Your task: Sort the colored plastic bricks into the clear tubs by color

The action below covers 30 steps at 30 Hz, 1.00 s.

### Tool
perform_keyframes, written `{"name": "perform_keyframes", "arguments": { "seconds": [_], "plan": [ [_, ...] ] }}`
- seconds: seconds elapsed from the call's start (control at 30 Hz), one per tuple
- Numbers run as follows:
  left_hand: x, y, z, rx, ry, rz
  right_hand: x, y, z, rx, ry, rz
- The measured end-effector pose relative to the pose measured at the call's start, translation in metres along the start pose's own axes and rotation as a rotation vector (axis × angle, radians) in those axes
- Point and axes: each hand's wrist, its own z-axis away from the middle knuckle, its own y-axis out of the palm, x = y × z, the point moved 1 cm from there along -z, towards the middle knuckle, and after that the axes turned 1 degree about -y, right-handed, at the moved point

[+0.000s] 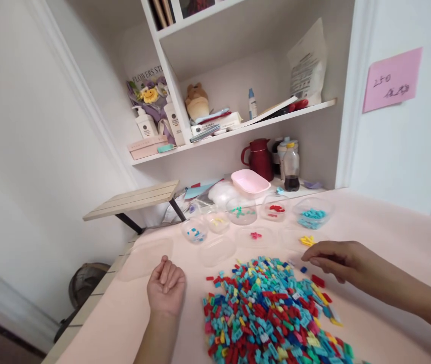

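Note:
A big heap of small plastic bricks (pixel 268 313) in red, teal, blue, yellow and pink lies on the pale pink table (pixel 370 227). My left hand (pixel 165 288) rests on the table left of the heap, palm up, fingers curled in, with nothing visible in it. My right hand (pixel 332 258) hovers over the heap's far right edge, fingers together and pointing left; what they pinch, if anything, is hidden. Beyond the heap stand several clear tubs: one with teal bricks (pixel 313 215), one with red (pixel 276 209), one with green (pixel 241 211). A yellow cluster (pixel 307 240) lies near my right hand.
Clear lids (pixel 217 251) lie between the heap and the tubs. At the back stand a pink basin (pixel 250 182), a dark red jug (pixel 258 157), bottles and a small wooden stand (pixel 135 199). Shelves above hold lotion bottles, a plush toy and papers. A pink note (pixel 391 79) is stuck to the wall.

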Motion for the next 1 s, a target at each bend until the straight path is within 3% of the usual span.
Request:
{"name": "perform_keyframes", "arguments": {
  "seconds": [0.2,0.43,0.6,0.77,1.0],
  "plan": [
    [-0.01,0.01,0.01,0.066,-0.046,0.054,-0.004,0.003,-0.002,0.04,-0.022,-0.023],
    [0.01,0.015,0.008,0.07,-0.229,0.093,0.009,-0.006,-0.001,-0.048,-0.077,0.039],
    [0.024,0.019,0.007,-0.159,-0.077,-0.541,0.011,-0.011,-0.001,-0.103,-0.104,0.116],
    [0.025,0.029,0.019,-0.142,0.158,-1.343,0.012,-0.007,0.0,-0.042,-0.114,0.206],
    [0.026,0.025,0.019,-0.175,0.182,-1.534,0.004,0.001,-0.003,0.007,-0.039,0.327]
  ]
}}
